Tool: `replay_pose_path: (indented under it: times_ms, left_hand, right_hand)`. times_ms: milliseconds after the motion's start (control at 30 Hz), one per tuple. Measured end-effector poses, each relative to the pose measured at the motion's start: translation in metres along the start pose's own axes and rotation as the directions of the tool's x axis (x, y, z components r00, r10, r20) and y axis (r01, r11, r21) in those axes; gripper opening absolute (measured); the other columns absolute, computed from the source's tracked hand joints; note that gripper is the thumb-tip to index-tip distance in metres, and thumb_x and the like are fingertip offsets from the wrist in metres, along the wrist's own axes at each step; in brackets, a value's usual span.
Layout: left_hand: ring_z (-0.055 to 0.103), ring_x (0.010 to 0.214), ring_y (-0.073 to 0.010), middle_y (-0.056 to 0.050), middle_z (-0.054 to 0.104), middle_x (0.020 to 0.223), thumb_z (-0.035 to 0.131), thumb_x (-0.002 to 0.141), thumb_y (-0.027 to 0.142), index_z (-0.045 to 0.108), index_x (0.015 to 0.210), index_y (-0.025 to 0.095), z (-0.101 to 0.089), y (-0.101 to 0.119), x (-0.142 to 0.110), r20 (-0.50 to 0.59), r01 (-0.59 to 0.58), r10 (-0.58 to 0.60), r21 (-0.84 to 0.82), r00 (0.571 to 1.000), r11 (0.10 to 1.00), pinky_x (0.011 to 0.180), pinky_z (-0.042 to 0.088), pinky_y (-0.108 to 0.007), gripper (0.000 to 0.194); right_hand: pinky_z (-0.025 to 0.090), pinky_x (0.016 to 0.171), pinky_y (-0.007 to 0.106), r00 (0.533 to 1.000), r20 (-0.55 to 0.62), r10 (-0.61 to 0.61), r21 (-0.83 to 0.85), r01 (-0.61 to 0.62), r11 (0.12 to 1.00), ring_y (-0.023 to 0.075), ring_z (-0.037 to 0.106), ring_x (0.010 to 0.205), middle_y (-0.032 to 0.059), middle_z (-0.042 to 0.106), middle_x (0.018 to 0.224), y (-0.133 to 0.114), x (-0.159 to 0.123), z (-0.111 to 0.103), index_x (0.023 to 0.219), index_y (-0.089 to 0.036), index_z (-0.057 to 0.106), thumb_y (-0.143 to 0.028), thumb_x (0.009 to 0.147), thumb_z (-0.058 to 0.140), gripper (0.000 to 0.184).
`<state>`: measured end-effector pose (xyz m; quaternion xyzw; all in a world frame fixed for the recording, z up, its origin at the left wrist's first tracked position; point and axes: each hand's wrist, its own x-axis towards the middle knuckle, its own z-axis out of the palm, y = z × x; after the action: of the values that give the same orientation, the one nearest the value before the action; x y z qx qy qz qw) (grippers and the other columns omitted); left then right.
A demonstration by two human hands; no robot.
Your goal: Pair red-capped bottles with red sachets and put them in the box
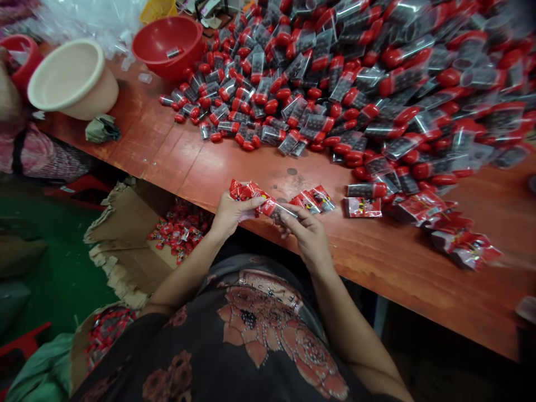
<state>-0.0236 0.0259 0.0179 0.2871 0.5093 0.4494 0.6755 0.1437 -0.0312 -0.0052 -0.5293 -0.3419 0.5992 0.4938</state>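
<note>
My left hand [234, 211] is closed around a small bunch of red printed packets [245, 190]. Its thumb presses on a clear tube with a red end [273, 209], held at the table's front edge. The fingers of my right hand [307, 231] pinch the clear end of that same tube. Whether the red on it is a cap or a printed packet, I cannot tell. Just behind my right hand lie several red printed packets [313, 200] in a row. Another packet [362, 207] lies to their right, beside a red-capped clear tube [366, 190].
A large heap of red-capped tubes [301, 111] covers the table's back and right. A red bowl [167, 47] and a cream tub [71, 78] stand back left. Below the edge, a cardboard box [125, 240] holds red packets. Another person's arm [8, 95] shows far left.
</note>
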Motion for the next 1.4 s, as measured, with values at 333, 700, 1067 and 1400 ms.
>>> replay_pose_path:
  times_ms: [333,700,1067,1400]
  left_hand:
    - [0.066,0.067,-0.0155,-0.002,0.071,0.077,0.089,0.049,0.023,0.068,0.08,0.015,0.002,-0.004,-0.009,0.041,0.005,-0.006,0.028,0.999,1.0,0.068,0.056,-0.03,0.039]
    - [0.066,0.066,-0.0148,-0.002,0.071,0.075,0.089,0.047,0.021,0.069,0.074,0.014,0.005,-0.017,-0.019,0.018,0.022,-0.021,-0.057,1.0,0.998,0.066,0.057,-0.028,0.034]
    - [0.065,0.069,-0.0138,-0.002,0.07,0.077,0.085,0.053,0.017,0.067,0.078,0.013,0.006,-0.02,-0.02,0.069,0.094,-0.09,-0.059,0.994,0.994,0.068,0.055,-0.028,0.031]
    - [0.067,0.07,-0.0137,0.001,0.071,0.081,0.087,0.051,0.015,0.064,0.1,0.02,0.015,-0.025,-0.024,0.07,0.069,-0.06,-0.127,0.996,0.99,0.068,0.055,-0.027,0.054]
  right_hand:
    - [0.056,0.057,0.028,0.996,-0.046,0.074,0.125,-0.068,0.99,0.0108,0.063,0.059,-0.0002,0.073,0.082,0.009,-0.005,0.009,0.104,-0.025,0.073,-0.033,0.073,0.075,0.032]
    - [0.056,0.092,0.04,0.967,-0.142,-0.214,-0.064,0.206,0.976,0.0172,0.069,0.094,-0.0006,0.073,0.107,0.027,-0.02,0.024,0.11,-0.031,0.07,-0.032,0.081,0.069,0.029]
    - [0.056,0.08,0.035,0.964,-0.05,-0.262,-0.171,0.25,0.953,0.0164,0.068,0.087,0.0016,0.071,0.099,0.036,-0.018,0.015,0.107,-0.027,0.064,-0.032,0.085,0.065,0.023]
    - [0.053,0.082,0.035,0.945,-0.057,-0.323,-0.237,0.302,0.923,0.0166,0.067,0.09,0.0011,0.071,0.101,0.034,-0.021,0.012,0.109,-0.028,0.063,-0.03,0.086,0.064,0.023]
